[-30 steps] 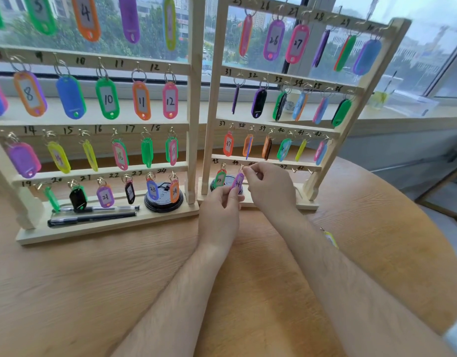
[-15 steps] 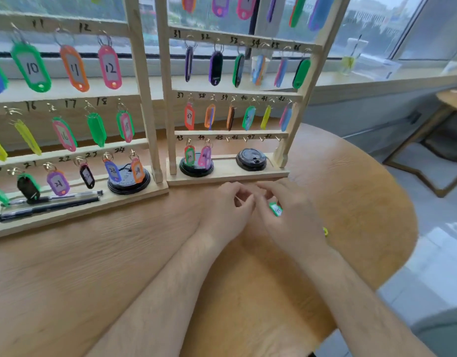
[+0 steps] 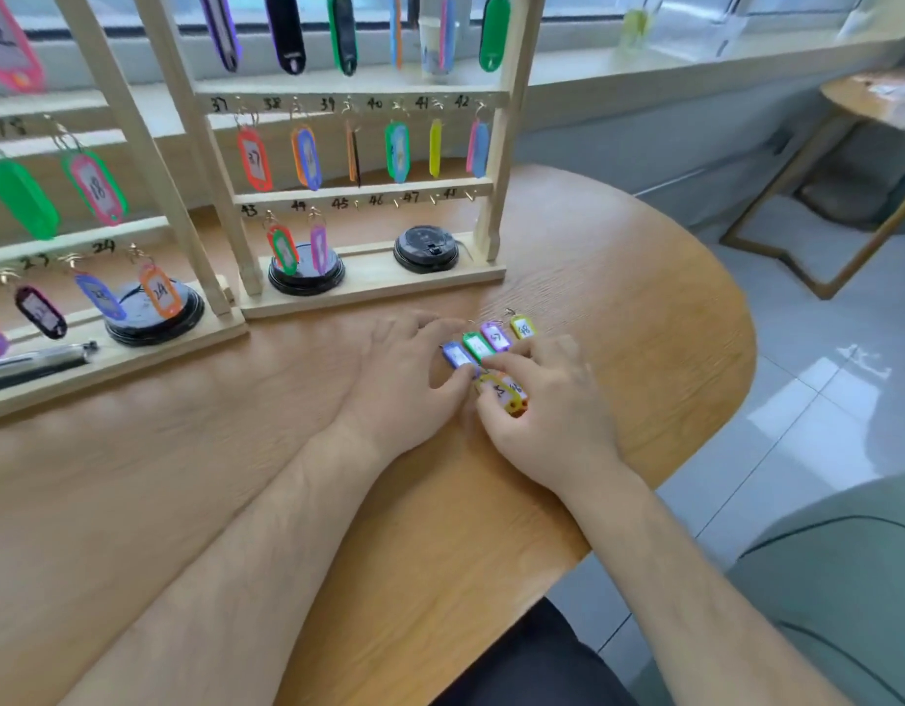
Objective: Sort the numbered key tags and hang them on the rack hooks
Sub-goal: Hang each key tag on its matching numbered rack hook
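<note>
Rounded wooden tabletop (image 3: 618, 257), warm grain — two wooden key racks stand on it side by side, the left rack (image 3: 134, 349) and the right rack (image 3: 374, 290), bases touching. Loose tags lie in a row just in front of the right rack: blue tag (image 3: 456, 355), green tag (image 3: 476, 345), purple tag (image 3: 496, 336), yellow tag (image 3: 523, 327) — all flat on the wood.

Bare forearms, no sleeves; ringless hands (image 3: 491, 394); dark trousers (image 3: 532, 659)

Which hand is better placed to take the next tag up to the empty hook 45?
Probably the right hand: its fingers already pinch a yellow tag, while the left hand lies flat on the table.
</note>
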